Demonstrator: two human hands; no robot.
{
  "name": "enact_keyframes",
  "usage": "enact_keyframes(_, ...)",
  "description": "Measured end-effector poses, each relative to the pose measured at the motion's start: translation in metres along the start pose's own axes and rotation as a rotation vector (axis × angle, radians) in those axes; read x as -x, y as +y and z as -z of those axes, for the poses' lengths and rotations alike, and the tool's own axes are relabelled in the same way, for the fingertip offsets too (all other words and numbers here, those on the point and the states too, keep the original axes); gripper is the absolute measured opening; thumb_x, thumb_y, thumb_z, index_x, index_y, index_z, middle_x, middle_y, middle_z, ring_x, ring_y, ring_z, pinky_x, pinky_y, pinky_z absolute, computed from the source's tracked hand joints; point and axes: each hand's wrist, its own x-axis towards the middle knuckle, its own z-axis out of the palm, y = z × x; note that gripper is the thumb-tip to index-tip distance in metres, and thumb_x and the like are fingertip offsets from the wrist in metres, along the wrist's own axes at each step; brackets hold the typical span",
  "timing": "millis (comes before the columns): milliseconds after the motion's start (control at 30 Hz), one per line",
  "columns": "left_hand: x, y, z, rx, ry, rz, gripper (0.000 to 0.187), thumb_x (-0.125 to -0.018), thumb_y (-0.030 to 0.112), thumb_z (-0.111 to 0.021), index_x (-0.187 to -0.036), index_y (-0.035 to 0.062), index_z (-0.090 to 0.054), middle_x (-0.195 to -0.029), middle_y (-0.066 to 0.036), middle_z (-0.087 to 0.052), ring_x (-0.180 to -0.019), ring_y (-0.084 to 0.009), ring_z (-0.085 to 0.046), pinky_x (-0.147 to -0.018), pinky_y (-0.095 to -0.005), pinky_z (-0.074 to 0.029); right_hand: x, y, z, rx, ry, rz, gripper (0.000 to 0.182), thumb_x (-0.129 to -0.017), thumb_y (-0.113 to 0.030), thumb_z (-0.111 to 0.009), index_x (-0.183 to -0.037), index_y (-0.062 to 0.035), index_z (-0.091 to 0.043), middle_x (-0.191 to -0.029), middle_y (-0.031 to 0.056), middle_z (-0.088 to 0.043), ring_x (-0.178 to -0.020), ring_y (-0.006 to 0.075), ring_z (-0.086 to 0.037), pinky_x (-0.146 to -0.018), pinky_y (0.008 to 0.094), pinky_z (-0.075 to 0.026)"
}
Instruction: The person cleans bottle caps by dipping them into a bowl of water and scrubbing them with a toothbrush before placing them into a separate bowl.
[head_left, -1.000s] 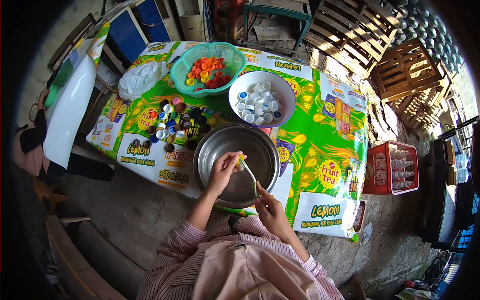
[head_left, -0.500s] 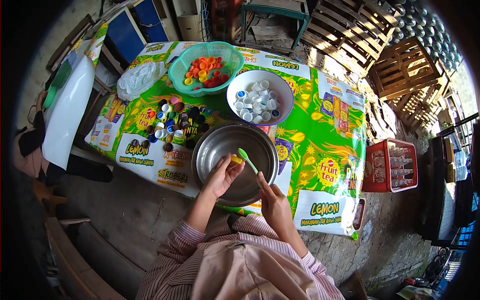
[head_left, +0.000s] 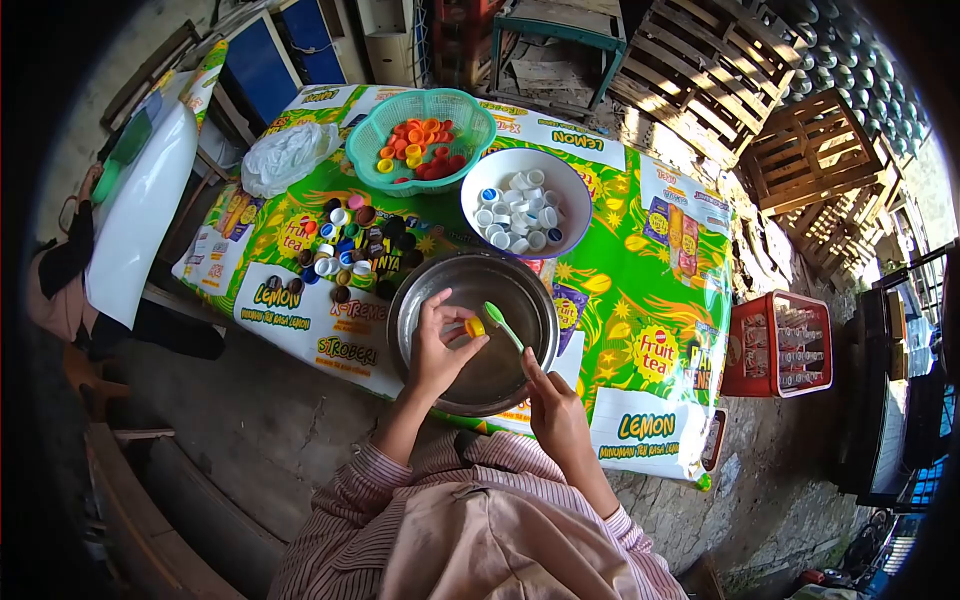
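Broadly, I am at a long, green-and-yellow plastic-covered bench (head_left: 640,280). At its near edge, before me, sits a round grey metal basin (head_left: 480,268); beyond it are a scalloped teal plastic basket (head_left: 360,160), far and to the left, and a round white bowl with a blue rim (head_left: 576,202), far and slightly right. Over the basin, my right hand (head_left: 557,410) has its fingers wrapped around the handle of a slim green-and-white toothbrush (head_left: 506,331), whose long axis slants from near right to far left. My left hand (head_left: 435,350) pinches a small round yellow plastic cap (head_left: 474,327) at its right side. The brush head lies just right of the cap and slightly farther off, apart from it; which way the bristles face, I cannot tell.
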Motion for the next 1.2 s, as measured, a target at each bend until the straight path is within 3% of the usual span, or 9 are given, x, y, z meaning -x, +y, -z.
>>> enact_keyframes(33,-0.001,0.002,0.001,-0.107,0.008,-0.076,0.083,-0.065,-0.006,-0.075,-0.132,0.0061,-0.027,-0.1,-0.009,-0.054,-0.095,-0.0164,-0.057,-0.083,-0.031,-0.051,0.0,-0.003,0.002,0.013,-0.003,-0.002,0.05,-0.085,-0.001,-0.054,-0.133,-0.0136,-0.045,-0.074,0.0171,-0.057,-0.061,0.0322,-0.057,-0.057,0.0391,-0.046)
enact_keyframes(267,-0.004,0.007,0.002,-0.163,-0.002,-0.143,0.089,-0.066,-0.004,-0.074,-0.136,0.006,-0.021,-0.096,-0.01,-0.058,-0.089,-0.0184,-0.06,-0.08,-0.0318,-0.052,0.0,0.008,-0.002,0.023,0.049,0.025,0.052,-0.085,-0.005,-0.054,-0.134,-0.015,-0.043,-0.072,0.0152,-0.054,-0.059,0.0333,-0.057,-0.053,0.043,-0.046)
enact_keyframes(433,-0.006,0.008,0.004,-0.093,-0.067,-0.052,0.098,-0.066,-0.004,-0.073,-0.142,0.009,-0.012,-0.095,-0.01,-0.059,-0.089,-0.0183,-0.06,-0.078,-0.0308,-0.052,0.001,0.012,-0.009,-0.027,0.027,0.025,0.051,-0.085,-0.003,-0.053,-0.134,-0.0142,-0.044,-0.073,0.0169,-0.055,-0.058,0.0337,-0.057,-0.053,0.0427,-0.045)
enact_keyframes(600,-0.01,0.009,0.009,-0.209,-0.057,-0.1,0.1,-0.065,-0.005,-0.072,-0.142,0.0094,-0.011,-0.098,-0.01,-0.06,-0.091,-0.0187,-0.061,-0.079,-0.0309,-0.052,0.002,0.005,-0.006,-0.065,0.029,0.078,0.05,-0.086,-0.004,-0.053,-0.133,-0.015,-0.044,-0.073,0.0168,-0.056,-0.059,0.0334,-0.057,-0.053,0.043,-0.045)
enact_keyframes(667,-0.014,0.006,0.012,-0.275,-0.135,-0.12,0.101,-0.064,-0.003,-0.073,-0.142,0.0092,-0.01,-0.096,-0.01,-0.062,-0.089,-0.0183,-0.062,-0.078,-0.0302,-0.052,0.002,0.008,-0.009,-0.044,-0.017,-0.015,0.051,-0.083,0.001,-0.054,-0.132,-0.0108,-0.046,-0.078,0.0184,-0.059,-0.064,0.0334,-0.06,-0.06,0.0386,-0.048)
enact_keyframes(733,-0.014,0.005,0.014,-0.307,-0.146,-0.108,0.101,-0.064,-0.003,-0.073,-0.142,0.0088,-0.01,-0.094,-0.009,-0.063,-0.087,-0.0182,-0.063,-0.078,-0.0298,-0.052,0.003,0.005,-0.006,0.012,0.0,-0.041,0.052,-0.082,0.0,-0.056,-0.132,-0.0127,-0.046,-0.076,0.0161,-0.058,-0.062,0.0324,-0.059,-0.057,0.0391,-0.047)
enact_keyframes(833,-0.012,0.001,0.014,-0.305,-0.164,-0.091,0.102,-0.063,-0.002,-0.073,-0.142,0.0081,-0.009,-0.092,-0.009,-0.064,-0.084,-0.018,-0.063,-0.077,-0.0291,-0.051,0.005,0.006,-0.008,0.239,-0.041,0.121,0.055,-0.083,-0.007,-0.055,-0.134,-0.0223,-0.044,-0.073,0.0081,-0.054,-0.051,0.0269,-0.057,-0.046,0.0395,-0.048)
enact_keyframes(1100,-0.013,0.013,0.014,-0.212,-0.144,-0.035,0.11,-0.063,-0.003,-0.072,-0.144,0.009,0.001,-0.09,-0.01,-0.064,-0.083,-0.0173,-0.064,-0.078,-0.029,-0.052,0.005,0.008,-0.006,0.228,-0.045,0.093,0.056,-0.081,-0.005,-0.055,-0.133,-0.0232,-0.045,-0.072,0.0084,-0.054,-0.052,0.0273,-0.057,-0.047,0.0396,-0.048)
enact_keyframes(1200,-0.013,0.017,0.015,-0.206,-0.155,0.014,0.112,-0.065,-0.002,-0.073,-0.145,0.0112,0.004,-0.093,-0.011,-0.064,-0.085,-0.0173,-0.064,-0.08,-0.0295,-0.051,0.004,0.012,-0.003,0.163,0.05,-0.001,0.057,-0.081,-0.003,-0.056,-0.134,-0.0194,-0.045,-0.07,0.0109,-0.051,-0.056,0.0282,-0.057,-0.05,0.041,-0.046)
